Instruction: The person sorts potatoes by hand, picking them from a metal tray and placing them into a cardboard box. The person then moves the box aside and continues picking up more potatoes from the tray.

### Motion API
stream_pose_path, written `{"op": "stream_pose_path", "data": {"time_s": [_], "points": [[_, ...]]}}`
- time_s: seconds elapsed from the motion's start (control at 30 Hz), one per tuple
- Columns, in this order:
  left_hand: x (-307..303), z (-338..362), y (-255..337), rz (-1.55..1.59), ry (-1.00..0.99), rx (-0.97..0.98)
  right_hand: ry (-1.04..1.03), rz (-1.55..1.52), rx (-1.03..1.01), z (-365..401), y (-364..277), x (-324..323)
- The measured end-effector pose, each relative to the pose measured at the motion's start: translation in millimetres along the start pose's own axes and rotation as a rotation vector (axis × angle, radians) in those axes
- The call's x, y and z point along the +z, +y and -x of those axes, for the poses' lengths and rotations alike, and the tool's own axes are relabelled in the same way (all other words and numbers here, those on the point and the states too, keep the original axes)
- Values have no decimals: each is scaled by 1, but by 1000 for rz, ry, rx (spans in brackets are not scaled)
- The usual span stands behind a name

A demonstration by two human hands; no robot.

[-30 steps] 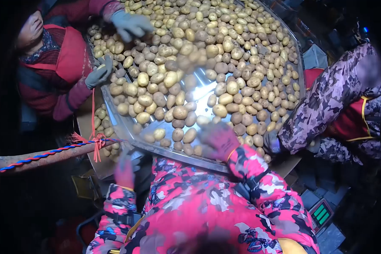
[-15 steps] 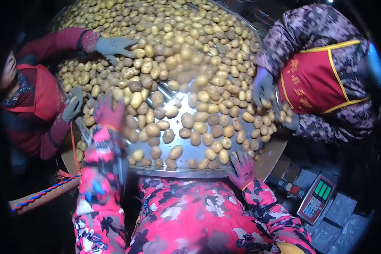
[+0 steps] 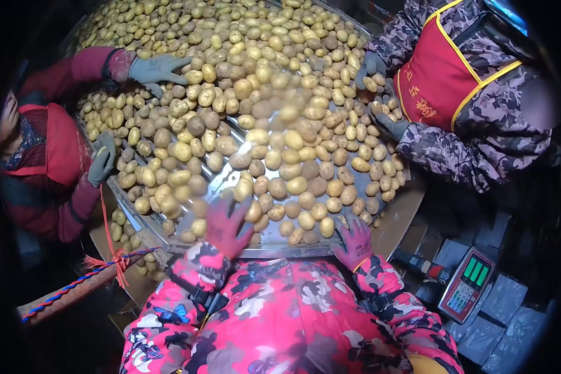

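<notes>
Many potatoes (image 3: 296,185) lie over a shiny metal table (image 3: 274,250), dense at the back and thinner near my side. My left hand (image 3: 227,225), in a pink glove, is over the front left of the metal with its fingers spread, beside potatoes; it is slightly blurred. At the front edge, right of centre, my right hand (image 3: 354,239) rests with fingers apart, its fingertips close to a few potatoes. Neither of my hands holds a potato.
Co-workers' gloved hands are at the left (image 3: 159,70) and right (image 3: 389,118) of the table. A scale display (image 3: 467,283) stands lower right. A bar wrapped with blue and red cord (image 3: 87,283) is lower left, beside more potatoes.
My left hand has moved right and towards me, and more potatoes lie over the front left. My right hand has barely moved. The right co-worker's hands are farther back, with potatoes.
</notes>
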State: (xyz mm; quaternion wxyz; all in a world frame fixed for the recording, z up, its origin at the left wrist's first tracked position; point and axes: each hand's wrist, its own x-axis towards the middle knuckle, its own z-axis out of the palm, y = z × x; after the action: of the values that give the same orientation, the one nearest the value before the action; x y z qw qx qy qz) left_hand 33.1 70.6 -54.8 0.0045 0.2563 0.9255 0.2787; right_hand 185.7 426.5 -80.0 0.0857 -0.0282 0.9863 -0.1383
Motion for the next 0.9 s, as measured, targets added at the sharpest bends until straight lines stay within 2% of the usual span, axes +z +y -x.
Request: {"op": "stream_pose_path", "data": {"time_s": [0.07, 0.17, 0.27, 0.33, 0.43, 0.53, 0.63, 0.7, 0.73, 0.77, 0.87, 0.9], "points": [[-18, 16, -10, -107, -127, 170, 5, 0, -13, 0, -2, 1], [-37, 37, -50, -227, -4, -32, 28, -5, -33, -1, -1, 2], [-44, 56, -89, -378, 240, -298, 54, -12, -25, -6, -3, 1], [-42, 55, -89, -399, 180, -315, 101, -24, -9, -20, -15, -1], [-44, 52, -89, -385, 134, -341, 185, -212, -181, -75, -40, -25], [-47, 51, -87, -347, 116, -359, 130, -374, -296, -138, -75, -35], [-43, 55, -91, -314, 132, -368, -138, -147, -283, -183, -104, -21], [-45, 54, -91, -312, 128, -377, -489, -686, 270, -206, -129, -54], [-45, 54, -91, -305, 131, -382, -458, -379, -38, -209, -115, -34], [-42, 54, -93, -343, 144, -362, -335, -60, -314, -212, -102, -13], [-44, 54, -92, -306, 144, -387, -309, -924, -66, -212, -84, -27], [-46, 53, -92, -287, 151, -396, -363, -1396, 187, -215, -96, -56]]}}
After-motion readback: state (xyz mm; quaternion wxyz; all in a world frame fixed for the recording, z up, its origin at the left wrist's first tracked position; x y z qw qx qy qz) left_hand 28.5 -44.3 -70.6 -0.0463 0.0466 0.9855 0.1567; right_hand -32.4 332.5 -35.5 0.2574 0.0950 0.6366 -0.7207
